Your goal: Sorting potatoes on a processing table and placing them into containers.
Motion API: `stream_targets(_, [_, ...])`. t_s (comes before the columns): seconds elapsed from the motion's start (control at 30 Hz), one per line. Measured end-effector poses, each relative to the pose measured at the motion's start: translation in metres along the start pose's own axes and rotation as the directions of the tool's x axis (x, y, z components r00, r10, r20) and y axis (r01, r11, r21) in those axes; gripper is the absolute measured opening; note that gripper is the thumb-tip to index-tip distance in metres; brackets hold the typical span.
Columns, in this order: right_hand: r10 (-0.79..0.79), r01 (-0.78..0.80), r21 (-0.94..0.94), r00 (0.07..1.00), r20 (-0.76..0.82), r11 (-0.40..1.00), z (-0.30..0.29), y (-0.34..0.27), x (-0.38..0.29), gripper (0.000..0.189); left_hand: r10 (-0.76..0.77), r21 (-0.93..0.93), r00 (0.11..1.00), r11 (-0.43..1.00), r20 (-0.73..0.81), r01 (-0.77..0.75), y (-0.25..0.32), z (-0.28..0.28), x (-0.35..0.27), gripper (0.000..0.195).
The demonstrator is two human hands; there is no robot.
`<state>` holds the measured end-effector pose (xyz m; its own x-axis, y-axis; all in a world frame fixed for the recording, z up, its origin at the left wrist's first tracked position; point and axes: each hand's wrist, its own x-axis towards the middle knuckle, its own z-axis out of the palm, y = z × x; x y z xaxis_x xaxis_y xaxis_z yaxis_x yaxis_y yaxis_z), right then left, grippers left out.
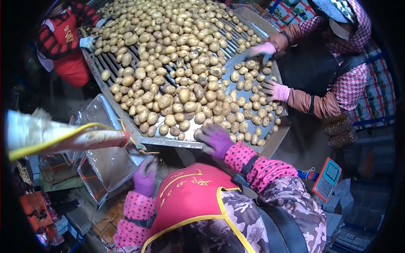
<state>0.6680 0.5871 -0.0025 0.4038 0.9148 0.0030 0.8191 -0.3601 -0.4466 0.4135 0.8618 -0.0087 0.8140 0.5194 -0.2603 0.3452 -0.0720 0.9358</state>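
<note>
Many potatoes (164,101) lie over a metal roller sorting table (115,109). My right hand (216,139), in a purple and grey glove, reaches over the table's near edge and touches potatoes there; its fingers are spread, and whether it grips one cannot be told. My left hand (145,175), gloved alike, is low at the left, beside a clear plastic bag (109,167) at the table's near left corner. Its fingers are bent, and what lies between them is unclear. A bare strip of shiny metal plate (190,128) shows under the nearest potatoes.
A co-worker's two gloved hands (277,90) rest among potatoes at the right. Another worker in a red apron (66,47) stands at the far left. A wrapped pole with a yellow cable (63,139) crosses at left. A scale display (327,179) stands at the lower right.
</note>
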Motion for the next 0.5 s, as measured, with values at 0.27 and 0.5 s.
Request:
stream_targets(0.27, [0.633, -0.638, 0.089, 0.719, -0.286, 0.765, -0.043, 0.177, -0.008, 0.064, 0.453, 0.779, 0.874, 0.479, 0.174, -0.404, 0.066, 0.13, 0.128, 0.089])
stream_targets(0.5, [0.468, -0.495, 0.055, 0.773, -0.429, 0.867, -0.031, 0.152, -0.023, 0.064, 0.403, 0.789, 0.881, 0.443, 0.247, -0.425, 0.089, 0.181, 0.188, 0.092])
